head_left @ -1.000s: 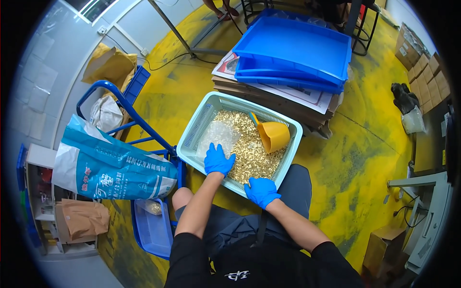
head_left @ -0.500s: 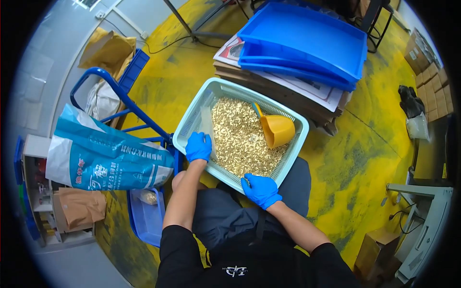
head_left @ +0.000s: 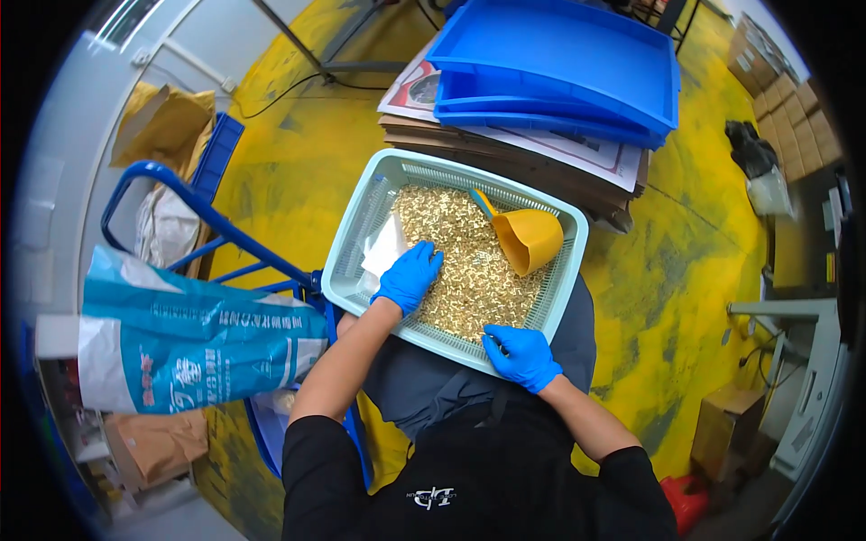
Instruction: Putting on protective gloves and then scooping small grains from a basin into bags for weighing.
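Observation:
A pale green plastic basket [head_left: 338, 261] sits across my lap, holding a heap of small gold-coloured metal pieces [head_left: 451, 230]. My left hand [head_left: 410, 278], in a blue glove, rests on the left part of the heap with its fingers extended. Just beside it lies a white sheet-like piece [head_left: 386, 243], partly covered by that hand. At the basket's near right side, my gloved right hand [head_left: 523, 358] reaches over the rim with thumb and fingers bent together; anything between them is too small to make out. A yellow scoop [head_left: 532, 239] lies on the pieces at the right.
Blue trays [head_left: 550, 54] are stacked on flattened cardboard [head_left: 505, 160] beyond the basket. To the left stand a blue trolley frame [head_left: 225, 230] and a teal-and-white sack [head_left: 198, 338]. A cardboard box [head_left: 726, 433] is at the lower right on the yellow floor.
My left hand has moved from the basket's left rim inward onto the metal pieces. My right hand has shifted slightly right along the near side. The white piece looks shifted and more spread out.

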The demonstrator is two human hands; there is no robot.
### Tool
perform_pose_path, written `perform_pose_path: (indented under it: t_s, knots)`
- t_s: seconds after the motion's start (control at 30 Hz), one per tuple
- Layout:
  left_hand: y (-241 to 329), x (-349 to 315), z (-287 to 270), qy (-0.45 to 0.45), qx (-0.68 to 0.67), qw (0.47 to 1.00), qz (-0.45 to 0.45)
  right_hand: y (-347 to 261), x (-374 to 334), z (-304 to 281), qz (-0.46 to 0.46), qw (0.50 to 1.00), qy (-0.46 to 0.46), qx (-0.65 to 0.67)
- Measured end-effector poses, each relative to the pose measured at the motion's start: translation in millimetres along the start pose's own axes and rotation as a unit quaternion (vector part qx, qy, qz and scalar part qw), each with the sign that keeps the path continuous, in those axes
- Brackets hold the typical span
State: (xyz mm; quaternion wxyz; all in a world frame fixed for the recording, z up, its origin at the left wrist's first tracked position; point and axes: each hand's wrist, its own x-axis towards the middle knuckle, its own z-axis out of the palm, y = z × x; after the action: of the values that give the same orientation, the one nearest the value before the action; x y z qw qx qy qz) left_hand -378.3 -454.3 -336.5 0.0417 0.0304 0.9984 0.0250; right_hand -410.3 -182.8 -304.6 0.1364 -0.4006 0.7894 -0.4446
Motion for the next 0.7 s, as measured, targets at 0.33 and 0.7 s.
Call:
perform_pose_path:
  t_s: [0.33, 0.7]
  knots:
    - [-29, 53, 14, 0.192, -0.295, 0.875, -0.333, -7, 11, -8, 0.001, 0.995, 0.085, -0.044]
    - [-48, 95, 15, 0.017, -0.272, 0.904, -0.33, 21, 151, -64, 0.216, 0.931, 0.018, -0.295]
